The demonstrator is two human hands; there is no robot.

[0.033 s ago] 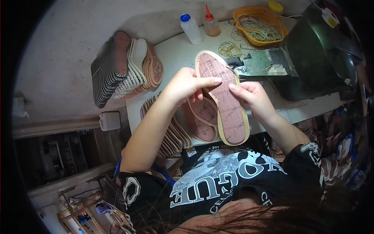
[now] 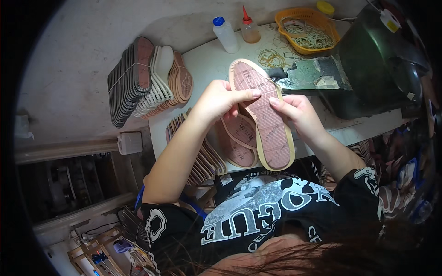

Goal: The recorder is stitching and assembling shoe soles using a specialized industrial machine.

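A long insole (image 2: 271,131) with a reddish-brown, printed top and a pale tan rim is held up over the table's near edge. My left hand (image 2: 222,100) grips its left side, thumb lying on the top face and fingers curled beneath. On the opposite edge, my right hand (image 2: 297,110) pinches it with the thumb on top; its other fingers are mostly hidden. Under and left of it, more reddish insoles (image 2: 238,155) with tan rims lie overlapping on the table. Beside my left forearm stands a row of insoles (image 2: 198,154) on edge.
Bundled dark insoles (image 2: 131,83), white insoles (image 2: 162,69) and tan insoles (image 2: 182,80) lean at the back left. A blue-capped bottle (image 2: 226,37), a red-tipped bottle (image 2: 250,32) and an orange basket (image 2: 287,34) of rubber bands stand behind. A dark green machine (image 2: 373,69) occupies the right.
The held insole and my right hand have shifted very slightly to the left. My grip looks the same.
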